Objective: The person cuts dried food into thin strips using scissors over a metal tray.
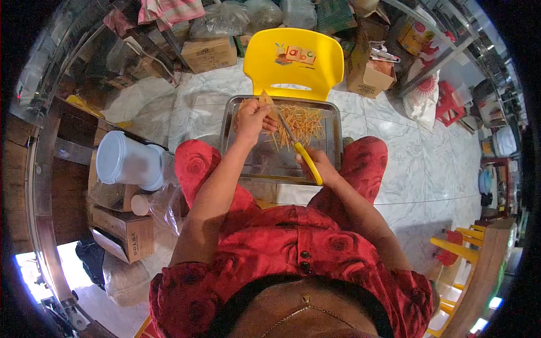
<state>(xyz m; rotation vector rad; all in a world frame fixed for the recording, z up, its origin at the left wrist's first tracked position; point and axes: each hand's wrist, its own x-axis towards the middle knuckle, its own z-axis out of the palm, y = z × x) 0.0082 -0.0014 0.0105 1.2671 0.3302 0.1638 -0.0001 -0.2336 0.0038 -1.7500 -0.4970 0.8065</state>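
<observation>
The left hand (255, 119) is pinching a flat, pale-yellow piece (265, 99) over a rectangular grey metal tray (262, 163) of thin orange-yellow strips (307, 123), the right hand (323, 163) gripping yellow-handled steel scissors (298, 147) (a slipping blade (285, 125) could nick the left hand).

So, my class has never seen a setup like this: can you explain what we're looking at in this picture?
There is no machine here, just a person's two bare hands. The single picture comes from a camera worn on the person's head, looking forward and down, so the edges look curved. Between the knees is a metal tray with a loose heap of thin orange-brown strips. A yellow chair back stands just beyond it. The left hand holds a small pale piece, too small to identify. The right hand grips yellow-handled scissors, their blades pointing toward the left hand.
</observation>
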